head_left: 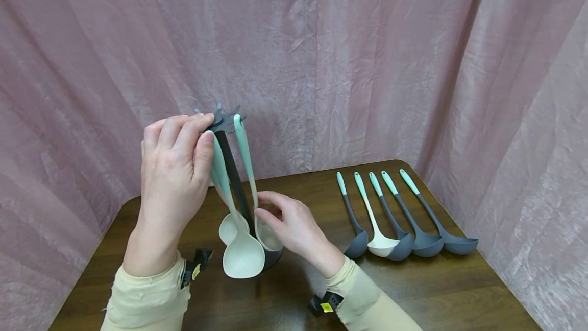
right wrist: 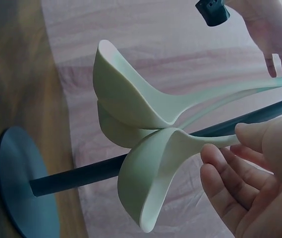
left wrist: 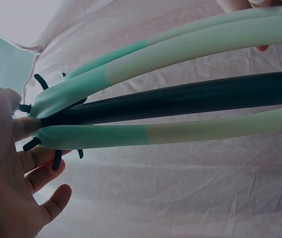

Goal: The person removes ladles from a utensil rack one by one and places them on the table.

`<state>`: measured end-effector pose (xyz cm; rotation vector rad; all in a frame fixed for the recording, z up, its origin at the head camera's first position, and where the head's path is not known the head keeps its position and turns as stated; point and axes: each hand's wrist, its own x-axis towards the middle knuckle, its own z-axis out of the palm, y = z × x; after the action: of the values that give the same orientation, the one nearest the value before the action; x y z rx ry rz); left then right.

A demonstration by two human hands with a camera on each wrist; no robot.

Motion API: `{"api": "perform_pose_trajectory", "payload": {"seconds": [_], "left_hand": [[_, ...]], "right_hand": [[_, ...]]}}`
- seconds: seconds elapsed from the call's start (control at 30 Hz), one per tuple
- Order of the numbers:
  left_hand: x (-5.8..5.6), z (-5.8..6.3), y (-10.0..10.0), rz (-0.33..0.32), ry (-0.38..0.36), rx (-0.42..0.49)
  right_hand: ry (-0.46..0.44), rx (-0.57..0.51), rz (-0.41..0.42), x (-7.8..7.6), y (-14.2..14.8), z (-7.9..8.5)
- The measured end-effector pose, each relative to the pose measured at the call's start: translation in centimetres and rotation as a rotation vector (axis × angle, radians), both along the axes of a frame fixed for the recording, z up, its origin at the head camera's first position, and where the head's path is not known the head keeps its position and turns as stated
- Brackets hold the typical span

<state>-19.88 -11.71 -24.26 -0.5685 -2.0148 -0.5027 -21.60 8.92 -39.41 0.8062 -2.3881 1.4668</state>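
A dark utensil stand [right wrist: 96,174] rises from a round base [right wrist: 19,173], with a ring of hooks [head_left: 225,120] on top. My left hand [head_left: 176,160] grips the stand's top, its thumb and forefinger about the hooks and the other fingers spread loosely in the left wrist view. Three cream ladles with mint handles hang there. Lower down, my right hand [head_left: 294,223] pinches the stem of the right-hand ladle [right wrist: 148,178] just above its bowl. On the other side hang the front ladle [head_left: 243,257] and a second ladle [head_left: 231,229] partly behind it.
Several ladles lie side by side on the right of the wooden table [head_left: 312,280], handles towards the back. One is a cream ladle [head_left: 377,239]; the others, like the outermost ladle [head_left: 459,244], have dark grey bowls. A pink curtain [head_left: 285,65] hangs behind the table.
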Motion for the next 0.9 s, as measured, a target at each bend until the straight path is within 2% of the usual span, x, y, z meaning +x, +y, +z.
{"api": "perform_pose_trajectory", "payload": {"seconds": [0.27, 0.9], "left_hand": [[-0.01, 0.00, 0.03, -0.002, 0.002, -0.003], [-0.09, -0.09, 0.08, -0.013, 0.005, 0.011]], "right_hand": [[0.073, -0.027, -0.006, 0.17, 0.03, 0.10], [0.091, -0.041, -0.020, 0.15, 0.30, 0.27]]}}
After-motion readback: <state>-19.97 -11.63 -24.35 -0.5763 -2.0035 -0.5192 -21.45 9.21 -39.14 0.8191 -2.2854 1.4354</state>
